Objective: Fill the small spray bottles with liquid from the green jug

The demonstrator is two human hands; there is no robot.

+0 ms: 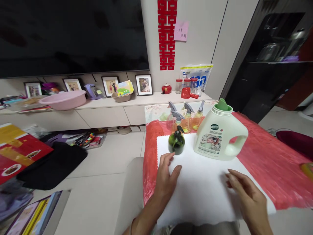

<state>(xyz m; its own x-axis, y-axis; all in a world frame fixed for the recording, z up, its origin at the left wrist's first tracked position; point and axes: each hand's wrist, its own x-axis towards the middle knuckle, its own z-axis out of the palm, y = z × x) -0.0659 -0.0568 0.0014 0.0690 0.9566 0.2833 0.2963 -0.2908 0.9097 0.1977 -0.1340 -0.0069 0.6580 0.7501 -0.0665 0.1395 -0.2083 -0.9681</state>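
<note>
The left hand (pixel 165 176) is holding its thumb and fingers apart; the right hand (pixel 253 195) is hovering half-curled, its closure unclear. Mid-frame, the green bottle (pixel 176 143) is standing just beyond the left, probably light, slick, wanting a body grip. Right of centre, the jug (pixel 212 133) is likely weighing more, its handle (pixel 242 140) offering purchase.

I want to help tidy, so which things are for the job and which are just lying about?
Likely for the job: green pump bottle, pale jug, white mat under both.
Probably just lying about: pink basin, framed pictures, red pot.
</note>
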